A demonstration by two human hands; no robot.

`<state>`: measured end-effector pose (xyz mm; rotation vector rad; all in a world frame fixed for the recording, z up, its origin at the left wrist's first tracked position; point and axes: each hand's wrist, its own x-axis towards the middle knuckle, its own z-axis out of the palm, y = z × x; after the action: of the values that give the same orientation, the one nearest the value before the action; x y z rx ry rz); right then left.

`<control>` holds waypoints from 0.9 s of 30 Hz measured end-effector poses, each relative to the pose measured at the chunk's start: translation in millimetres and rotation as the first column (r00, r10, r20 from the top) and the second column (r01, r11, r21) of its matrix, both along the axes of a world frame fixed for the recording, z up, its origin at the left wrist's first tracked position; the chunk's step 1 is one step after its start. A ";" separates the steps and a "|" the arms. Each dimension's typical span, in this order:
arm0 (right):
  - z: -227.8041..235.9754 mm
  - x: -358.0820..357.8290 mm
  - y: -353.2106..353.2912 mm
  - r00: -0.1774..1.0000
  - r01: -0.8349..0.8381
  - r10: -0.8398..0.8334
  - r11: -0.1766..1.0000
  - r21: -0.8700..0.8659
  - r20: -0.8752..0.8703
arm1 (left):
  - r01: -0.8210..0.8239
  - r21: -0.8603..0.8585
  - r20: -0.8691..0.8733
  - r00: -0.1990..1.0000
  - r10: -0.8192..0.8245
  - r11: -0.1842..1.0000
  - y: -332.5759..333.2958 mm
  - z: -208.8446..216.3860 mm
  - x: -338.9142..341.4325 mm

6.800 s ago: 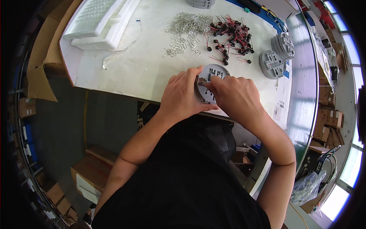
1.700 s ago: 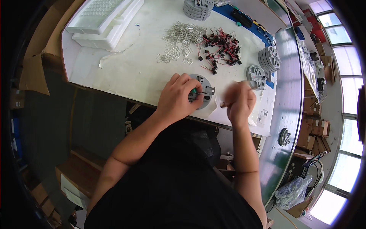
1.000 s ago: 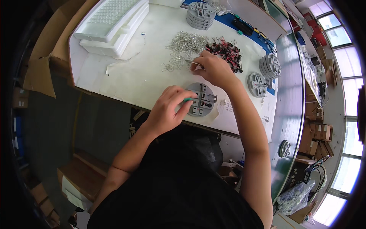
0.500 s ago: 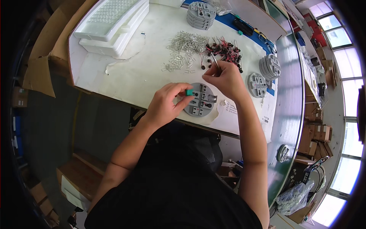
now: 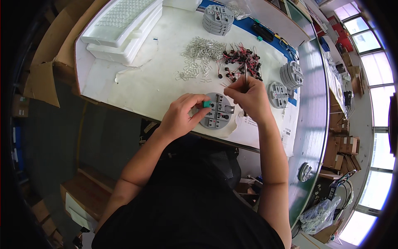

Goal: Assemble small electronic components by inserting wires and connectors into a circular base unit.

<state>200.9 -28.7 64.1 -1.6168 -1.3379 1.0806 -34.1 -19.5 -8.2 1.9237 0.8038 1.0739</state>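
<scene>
My left hand (image 5: pixel 180 113) is closed, pinching a small green block (image 5: pixel 206 104) at the left side of a round grey plastic base (image 5: pixel 218 123). Slots, raised blocks and small black parts cover the base, which lies flat near the table's front edge. Above and right of it, my right hand (image 5: pixel 252 96) is closed around a slim metal tool (image 5: pixel 246 70) that points away from me. Thin wire ends (image 5: pixel 225 85) stick out from the right fingertips; whatever they belong to is hidden. Beyond that hand lies a pile of black parts with red and black wires (image 5: pixel 242 58).
Small clear pieces (image 5: pixel 201 50) lie heaped beside the wired parts. Stacks of grey round bases stand at the back (image 5: pixel 218 20) and right (image 5: pixel 292 74), with a single base (image 5: pixel 278 94) nearer. White foam trays (image 5: pixel 122 31) occupy the back left. A green-handled tool (image 5: pixel 263 31) lies behind.
My right hand has moved slightly right and down, and its tool has swung more upright. Thin wire ends now show at its fingertips. My left hand stays on the green block.
</scene>
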 end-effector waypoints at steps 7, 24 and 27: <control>0.0 0.5 -3.7 1.000 -0.007 0.007 1.000 0.008 0.007 | 0.004 0.003 0.014 1.000 -0.004 1.000 0.0 0.1 -0.5; -21.5 -7.4 3.0 0.972 -0.017 0.037 0.996 -0.087 0.231 | -0.025 0.133 -0.009 1.000 0.026 0.991 1.3 -5.2 2.8; -16.4 -7.7 10.7 0.978 -0.022 0.048 0.991 -0.129 0.201 | -0.018 0.156 -0.033 0.999 0.023 0.988 3.5 -5.3 2.5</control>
<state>193.2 -18.0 47.7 -1.8446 -1.4596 1.0611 -31.6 -15.9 -13.5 2.0732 0.7800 1.1478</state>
